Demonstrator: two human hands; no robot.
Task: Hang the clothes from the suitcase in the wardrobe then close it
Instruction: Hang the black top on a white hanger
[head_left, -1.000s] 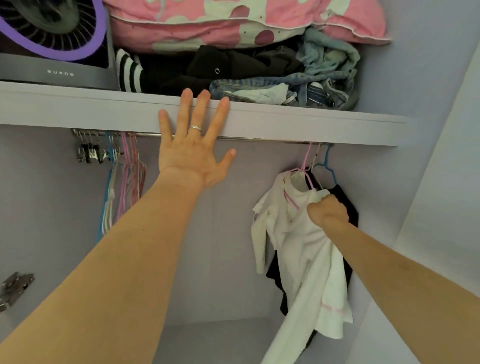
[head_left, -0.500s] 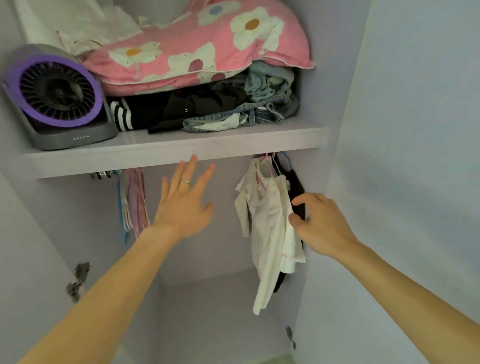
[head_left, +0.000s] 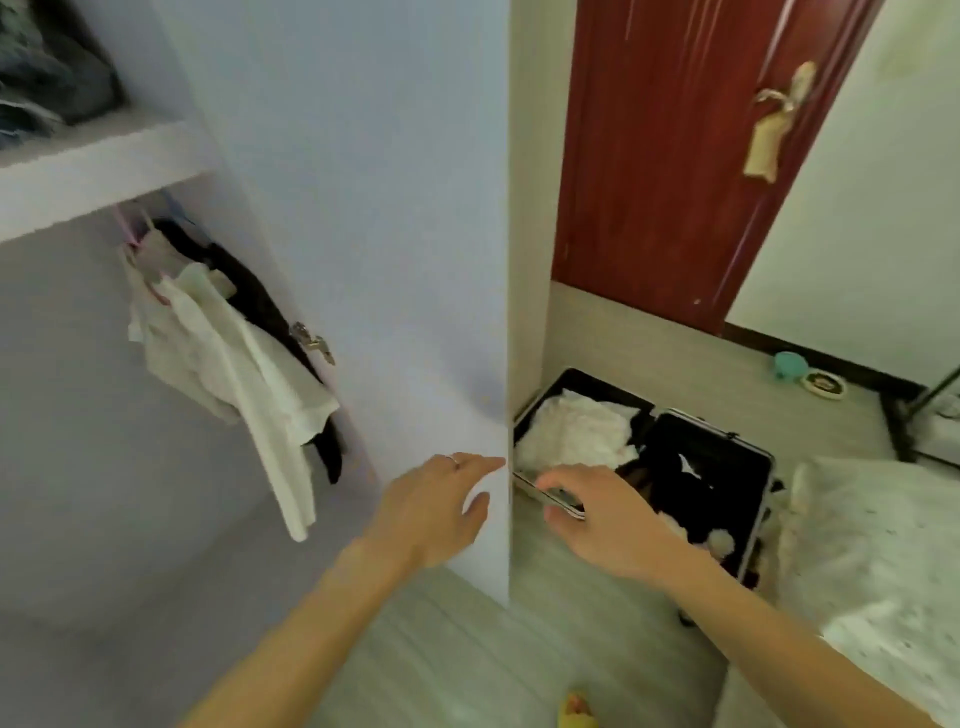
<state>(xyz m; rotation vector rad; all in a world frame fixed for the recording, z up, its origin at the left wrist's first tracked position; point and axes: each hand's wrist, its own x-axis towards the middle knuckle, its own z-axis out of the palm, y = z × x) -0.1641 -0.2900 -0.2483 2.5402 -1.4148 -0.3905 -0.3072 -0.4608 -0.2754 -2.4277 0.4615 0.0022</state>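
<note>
Two bare hands are showing low in the head view. The left hand (head_left: 436, 506) is stretching out toward the free edge of the open wardrobe door (head_left: 363, 208). Its grip is standing apart, with fingers straight and thumb spread, and it is holding nothing. A ring is showing on one finger. The fingertips are lying right at the door edge, but the frame is blurred, so it cannot be told whether they are touching it. The right hand (head_left: 608, 525) is hovering just beside the left, on the other side of that edge and in front of the suitcase (head_left: 717, 467). Its grip is likewise apart, with fingers loosely extended and nothing held.

The suitcase is lying open on the floor (head_left: 467, 649), to the right of the wardrobe door and near the bed (head_left: 883, 571). Its left half is holding a heap of white clothes (head_left: 571, 436). Its right half is holding dark items with a few pale pieces, too unclear to name.

Inside the wardrobe, a white garment (head_left: 234, 364) is hanging on a pink hanger (head_left: 130, 234) under the shelf (head_left: 93, 176), close to the right side wall. A dark garment (head_left: 270, 306) is hanging just behind it. Folded clothes (head_left: 47, 88) are sitting on the shelf, and a metal hinge (head_left: 311, 340) is showing beside the hung garments.

A red-brown room door (head_left: 675, 156) is standing behind the suitcase. A teal bowl (head_left: 789, 364) and a small dish (head_left: 823, 384) are sitting on the floor near the wall.
</note>
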